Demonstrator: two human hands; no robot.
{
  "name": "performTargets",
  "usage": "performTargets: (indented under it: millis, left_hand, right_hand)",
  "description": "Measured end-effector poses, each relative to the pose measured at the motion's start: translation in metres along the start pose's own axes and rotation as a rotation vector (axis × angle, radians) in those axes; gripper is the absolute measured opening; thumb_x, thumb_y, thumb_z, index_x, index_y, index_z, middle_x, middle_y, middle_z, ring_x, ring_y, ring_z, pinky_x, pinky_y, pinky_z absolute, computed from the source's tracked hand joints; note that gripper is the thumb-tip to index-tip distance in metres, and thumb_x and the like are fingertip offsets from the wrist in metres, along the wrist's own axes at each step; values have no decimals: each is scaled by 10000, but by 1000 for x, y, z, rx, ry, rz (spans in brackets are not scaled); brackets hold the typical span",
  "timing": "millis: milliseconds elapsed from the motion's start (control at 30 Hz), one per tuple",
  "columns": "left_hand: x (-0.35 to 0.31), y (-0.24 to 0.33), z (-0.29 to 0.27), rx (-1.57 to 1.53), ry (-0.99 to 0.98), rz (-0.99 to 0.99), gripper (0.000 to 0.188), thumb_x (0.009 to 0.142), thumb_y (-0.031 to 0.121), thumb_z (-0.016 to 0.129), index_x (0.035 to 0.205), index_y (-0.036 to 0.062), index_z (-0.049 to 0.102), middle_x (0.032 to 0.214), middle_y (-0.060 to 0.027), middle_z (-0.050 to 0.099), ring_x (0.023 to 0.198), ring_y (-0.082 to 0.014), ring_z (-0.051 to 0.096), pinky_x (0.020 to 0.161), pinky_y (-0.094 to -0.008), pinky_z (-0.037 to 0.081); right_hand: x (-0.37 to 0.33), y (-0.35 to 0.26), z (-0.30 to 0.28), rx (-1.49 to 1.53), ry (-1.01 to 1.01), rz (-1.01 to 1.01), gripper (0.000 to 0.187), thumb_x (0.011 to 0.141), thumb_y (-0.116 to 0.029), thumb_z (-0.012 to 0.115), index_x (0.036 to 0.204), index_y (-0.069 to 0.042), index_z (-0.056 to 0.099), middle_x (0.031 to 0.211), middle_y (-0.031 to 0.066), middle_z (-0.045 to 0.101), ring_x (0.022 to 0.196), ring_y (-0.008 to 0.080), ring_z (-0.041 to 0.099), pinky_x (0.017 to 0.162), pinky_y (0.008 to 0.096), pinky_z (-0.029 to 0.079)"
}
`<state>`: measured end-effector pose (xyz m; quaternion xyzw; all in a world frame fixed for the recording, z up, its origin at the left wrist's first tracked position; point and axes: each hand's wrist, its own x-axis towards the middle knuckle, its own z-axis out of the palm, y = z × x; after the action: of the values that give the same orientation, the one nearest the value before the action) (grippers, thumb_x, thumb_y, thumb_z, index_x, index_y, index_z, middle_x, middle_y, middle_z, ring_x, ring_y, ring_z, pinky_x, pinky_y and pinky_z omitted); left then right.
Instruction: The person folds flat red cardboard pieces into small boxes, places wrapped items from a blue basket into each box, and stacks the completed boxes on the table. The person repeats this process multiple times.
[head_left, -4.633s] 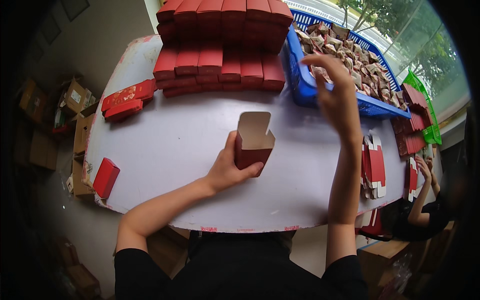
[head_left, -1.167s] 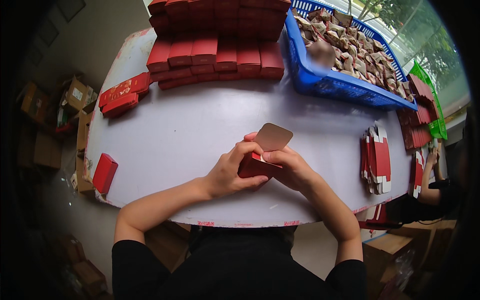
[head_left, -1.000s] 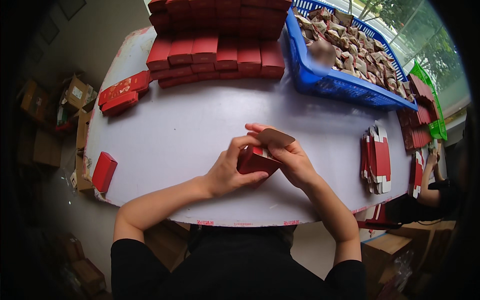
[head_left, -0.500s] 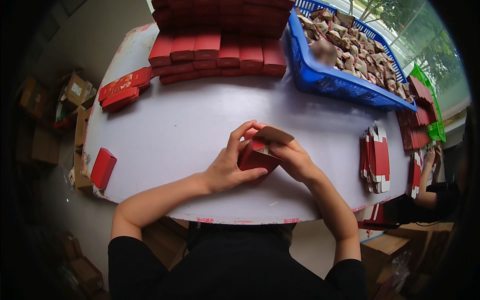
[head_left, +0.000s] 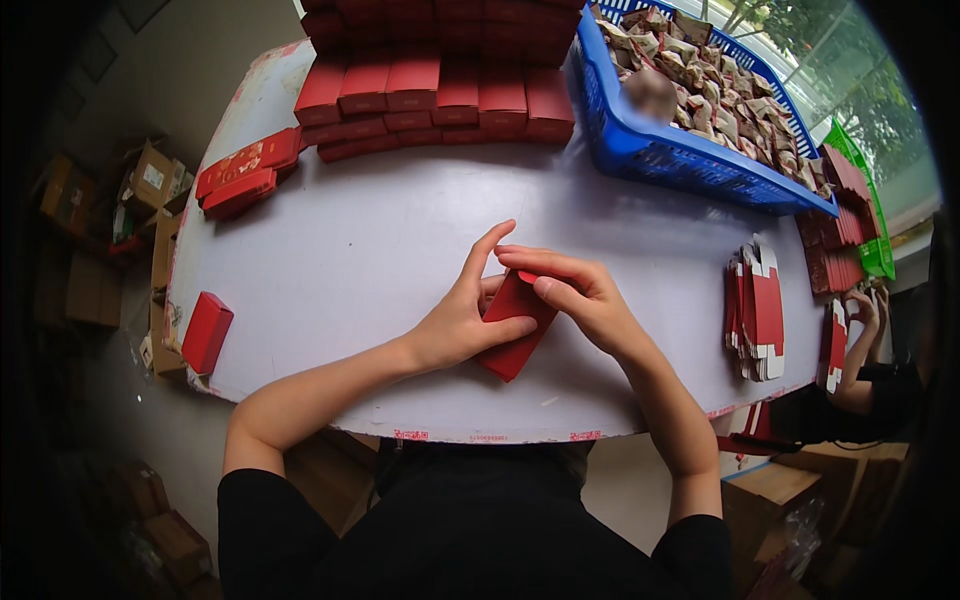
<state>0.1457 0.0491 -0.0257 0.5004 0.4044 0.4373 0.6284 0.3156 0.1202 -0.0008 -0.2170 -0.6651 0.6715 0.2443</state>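
Near the middle of the table I hold a small red carton [head_left: 517, 345], tilted, with its top end toward my right hand. My left hand [head_left: 455, 318] grips its side, thumb across the front face and index finger raised away from it. My right hand [head_left: 585, 298] is closed over the carton's upper end, thumb and fingers pressing at the top flap, which looks folded down. What lies inside the carton is hidden. Another red carton [head_left: 207, 333] lies alone at the table's left edge.
Stacked red cartons [head_left: 412, 85] stand at the back. Beside them a blue basket [head_left: 690, 165] holds many small wrapped packets. Flattened red-and-white cartons [head_left: 762, 315] stand at right; red printed pieces [head_left: 245, 175] lie at left. Another person's hands [head_left: 866, 310] work at the far right.
The carton's lid flap, raised before with the inside showing, is now folded down. My right hand has moved over the top end, and my left index finger has lifted.
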Motion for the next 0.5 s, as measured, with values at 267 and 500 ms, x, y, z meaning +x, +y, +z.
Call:
performTargets:
  millis: [267,500]
  left_hand:
    - [-1,1,1,11,-43,0,897,789,134,649,1402,186,-3,1034,-161,553,921,-190,561,824,-334,455]
    - [-2,5,0,6,-45,-20,898,785,135,651,1401,192,0,1038,-169,546,925,-196,561,829,-340,456]
  right_hand:
    - [-1,6,1,63,123,11,315,880,-119,447,1145,20,545,1094,109,600,976,152,563,855,281,442]
    - [-2,2,-4,-89,49,-10,335,869,-100,444,1172,6,540,1071,109,610,983,171,563,862,292,437]
